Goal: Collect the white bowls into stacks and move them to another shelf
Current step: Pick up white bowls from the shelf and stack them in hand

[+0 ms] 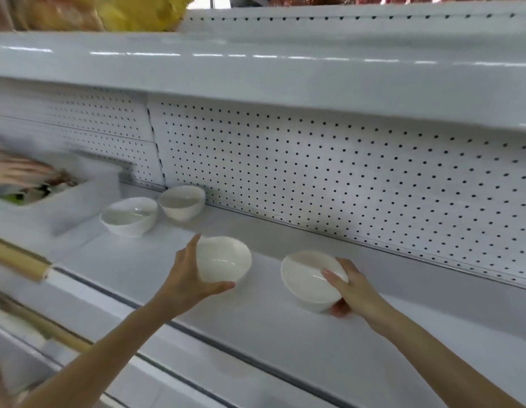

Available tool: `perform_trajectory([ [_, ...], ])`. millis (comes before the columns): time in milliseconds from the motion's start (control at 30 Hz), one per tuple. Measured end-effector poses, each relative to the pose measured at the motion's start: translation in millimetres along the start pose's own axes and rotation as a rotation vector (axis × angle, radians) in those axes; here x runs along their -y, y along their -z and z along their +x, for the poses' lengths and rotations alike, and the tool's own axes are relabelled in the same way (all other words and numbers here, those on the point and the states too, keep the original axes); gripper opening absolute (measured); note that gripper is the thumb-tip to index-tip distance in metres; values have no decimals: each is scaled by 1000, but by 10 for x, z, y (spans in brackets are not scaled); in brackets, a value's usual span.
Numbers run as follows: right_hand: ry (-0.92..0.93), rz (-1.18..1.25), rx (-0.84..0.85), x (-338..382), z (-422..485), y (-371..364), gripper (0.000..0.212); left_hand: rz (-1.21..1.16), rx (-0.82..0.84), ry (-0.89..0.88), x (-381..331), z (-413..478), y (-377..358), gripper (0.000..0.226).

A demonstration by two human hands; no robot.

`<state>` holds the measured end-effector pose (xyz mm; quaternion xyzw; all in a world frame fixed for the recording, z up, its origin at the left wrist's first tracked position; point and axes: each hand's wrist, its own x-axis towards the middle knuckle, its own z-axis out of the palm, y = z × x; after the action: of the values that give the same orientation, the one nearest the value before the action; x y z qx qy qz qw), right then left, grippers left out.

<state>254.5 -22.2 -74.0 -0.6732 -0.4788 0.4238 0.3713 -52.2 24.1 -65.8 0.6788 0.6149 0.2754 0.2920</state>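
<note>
The left edge of the view is smeared. A white bin (pixel 79 198) stands on the shelf (pixel 256 334) there, its contents too blurred to name, and above it is what may be another person's hand (pixel 11 172), cut off by the frame. A wooden pole (pixel 17 262) runs out of view at lower left. Goods on the upper shelf (pixel 256 78), including a yellow bag (pixel 138 10), are cropped at the top.

Four white bowls are on the shelf in front of the pegboard (pixel 344 172). Two hands each hold one.

The left hand (pixel 191 278) wraps around the side of the left bowl (pixel 223 260), with the thumb under its near edge and the fingers curled behind. Whether this bowl touches the shelf cannot be told.

The right hand (pixel 353 290) pinches the right bowl (pixel 309 281), thumb over the rim and fingers beneath. This bowl is tipped with its opening facing left.

The two held bowls are near each other but apart.

The other two bowls sit upright just beside the bin. The nearer spare bowl (pixel 129 216) and the rear spare bowl (pixel 182 203) almost touch, with the rear one close to the pegboard.
</note>
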Motion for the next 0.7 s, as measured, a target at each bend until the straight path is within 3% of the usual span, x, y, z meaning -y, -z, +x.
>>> perform_trajectory([
  [167,-38,51,-95,309,339,-658,36,54,163,-66,436,397,453,136],
  [300,-54,33,-144,457,393,-902,44,33,217,-191,618,662,485,119],
  [433,-107,-65,-135,479,266,-954,56,20,264,-268,685,796,488,121],
  [567,-134,-350,-84,514,318,-844,84,115,361,-366,715,844,565,134],
  [633,-145,-548,-86,630,438,-796,94,217,310,-455,748,846,670,133],
  [700,-108,-590,-120,834,555,-823,91,258,206,-526,794,821,818,123],
])
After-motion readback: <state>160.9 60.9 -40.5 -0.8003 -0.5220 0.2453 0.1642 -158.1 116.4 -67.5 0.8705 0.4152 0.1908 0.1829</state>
